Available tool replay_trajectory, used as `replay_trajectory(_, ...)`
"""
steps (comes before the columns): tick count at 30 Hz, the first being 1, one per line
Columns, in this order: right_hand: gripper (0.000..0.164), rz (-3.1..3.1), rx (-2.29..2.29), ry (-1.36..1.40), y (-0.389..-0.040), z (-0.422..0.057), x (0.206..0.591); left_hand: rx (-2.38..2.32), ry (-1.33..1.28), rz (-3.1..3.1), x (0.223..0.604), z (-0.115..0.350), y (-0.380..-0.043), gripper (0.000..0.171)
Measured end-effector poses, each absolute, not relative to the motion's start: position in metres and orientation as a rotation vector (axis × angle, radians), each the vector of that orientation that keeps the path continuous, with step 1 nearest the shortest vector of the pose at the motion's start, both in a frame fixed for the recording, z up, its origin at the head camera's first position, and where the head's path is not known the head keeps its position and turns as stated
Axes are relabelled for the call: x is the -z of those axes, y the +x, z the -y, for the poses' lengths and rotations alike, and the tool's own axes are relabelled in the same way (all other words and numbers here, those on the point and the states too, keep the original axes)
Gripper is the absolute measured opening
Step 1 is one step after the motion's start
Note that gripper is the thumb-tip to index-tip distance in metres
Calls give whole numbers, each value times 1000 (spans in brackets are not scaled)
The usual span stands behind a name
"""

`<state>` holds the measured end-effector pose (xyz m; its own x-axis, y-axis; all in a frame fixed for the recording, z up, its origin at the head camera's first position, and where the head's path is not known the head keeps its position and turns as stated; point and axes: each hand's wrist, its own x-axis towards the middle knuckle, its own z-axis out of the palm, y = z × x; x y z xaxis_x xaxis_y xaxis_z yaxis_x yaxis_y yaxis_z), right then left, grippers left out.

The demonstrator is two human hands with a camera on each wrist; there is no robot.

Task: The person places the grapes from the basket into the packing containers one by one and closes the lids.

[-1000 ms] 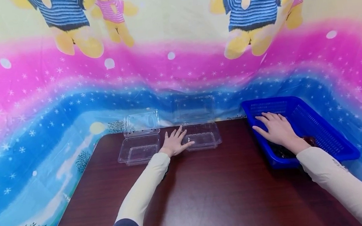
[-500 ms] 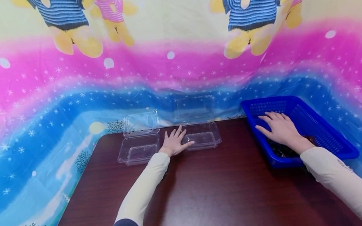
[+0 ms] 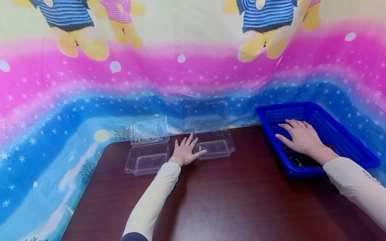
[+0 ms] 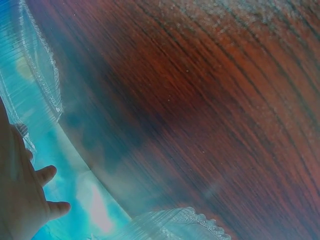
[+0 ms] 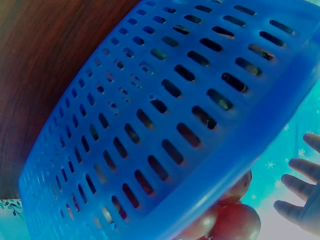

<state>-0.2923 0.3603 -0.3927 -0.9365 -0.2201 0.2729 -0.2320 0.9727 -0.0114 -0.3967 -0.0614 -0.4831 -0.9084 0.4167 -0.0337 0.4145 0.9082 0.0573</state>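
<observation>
My left hand (image 3: 184, 152) is spread with straight fingers between two clear plastic clamshell boxes, both with lids raised. One box (image 3: 147, 159) lies to its left; the other box (image 3: 217, 147) is at its right, overlapped by the fingertips and thumb. Over the blue plastic basket (image 3: 341, 138) my right hand (image 3: 303, 139) is held palm down, fingers apart, gripping nothing. Dark things (image 3: 298, 159) lie in the basket below that hand. Glossy red round fruit (image 5: 235, 222) shows past the basket's rim in the right wrist view, apart from the fingers (image 5: 297, 187).
The dark red-brown wooden table (image 3: 221, 206) spreads in front of the boxes. Behind it hangs a printed cloth (image 3: 182, 75) with bears and snowflakes, close behind the raised lids. The basket's perforated wall (image 5: 165, 120) stands at the table's right side.
My right hand has drifted slightly to the right over the basket, still with fingers spread. The left hand and both boxes stay as they were.
</observation>
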Motion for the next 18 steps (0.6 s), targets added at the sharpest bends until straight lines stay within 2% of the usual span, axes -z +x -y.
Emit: replay_trajectory(18,62,2856,-62,315,-287,-370,396,-92,670,-3032,485,62,-398,86)
